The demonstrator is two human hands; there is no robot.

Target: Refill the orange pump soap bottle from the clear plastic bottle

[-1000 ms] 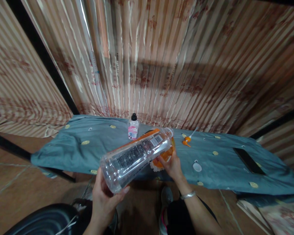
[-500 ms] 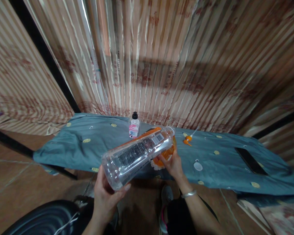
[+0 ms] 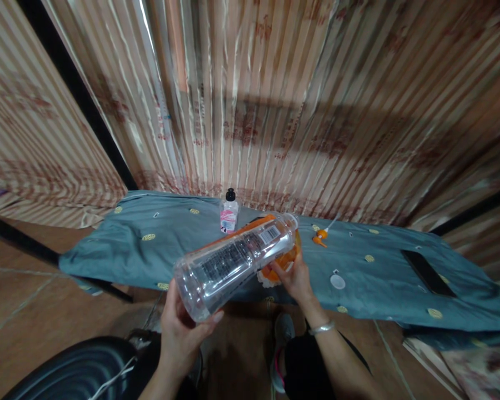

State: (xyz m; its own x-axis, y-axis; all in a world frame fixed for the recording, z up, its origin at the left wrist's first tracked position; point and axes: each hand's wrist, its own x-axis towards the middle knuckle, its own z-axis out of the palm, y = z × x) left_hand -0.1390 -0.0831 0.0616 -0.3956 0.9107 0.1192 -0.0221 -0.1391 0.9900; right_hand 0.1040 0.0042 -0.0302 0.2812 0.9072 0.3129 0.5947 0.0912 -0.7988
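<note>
Left hand (image 3: 182,328) grips the base of a clear plastic bottle (image 3: 233,261), tilted with its open neck pointing away over the blue-grey cloth (image 3: 370,278); right hand (image 3: 294,278) clasps an orange container (image 3: 280,261) under that neck, mostly hidden by the bottle. Behind the bottle stands a small black-capped bottle (image 3: 229,211); right of the hands lie an orange pump nozzle (image 3: 320,238), a white cap (image 3: 337,281) and a black phone (image 3: 427,272); striped curtain (image 3: 275,111) backs the cloth.

Clear, glossy plastic bottle (image 3: 237,261) with a printed paper-like label; matt teal cloth (image 3: 379,272) over the bench; satiny striped curtains (image 3: 275,100); a shiny metal bracelet (image 3: 321,328).
</note>
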